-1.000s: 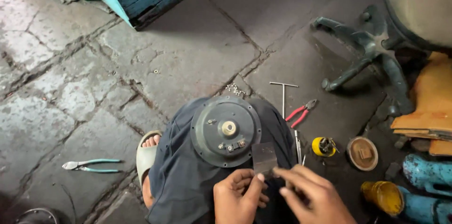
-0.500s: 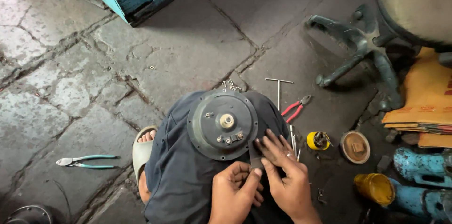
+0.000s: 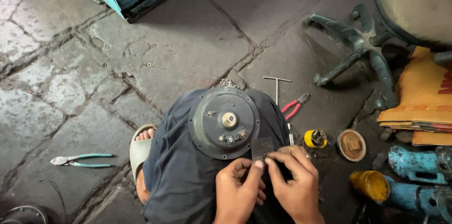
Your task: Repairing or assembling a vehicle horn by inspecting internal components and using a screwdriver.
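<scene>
Both hands, left hand [image 3: 238, 191] and right hand [image 3: 294, 184], pinch the small grey plate [image 3: 262, 148] standing upright beyond their fingertips, beside the round motor housing [image 3: 224, 123]

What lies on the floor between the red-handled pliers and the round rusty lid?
In the head view, a yellow spool lies between the red-handled pliers and the round rusty lid.

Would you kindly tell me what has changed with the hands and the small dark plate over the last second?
The right hand, spread over the small dark plate half a second ago, has drawn its fingers back in. Both hands now pinch the plate's lower edge, with the left hand meeting it there. The round motor housing stays on the knee; the red pliers and green pliers lie where they were.
</scene>
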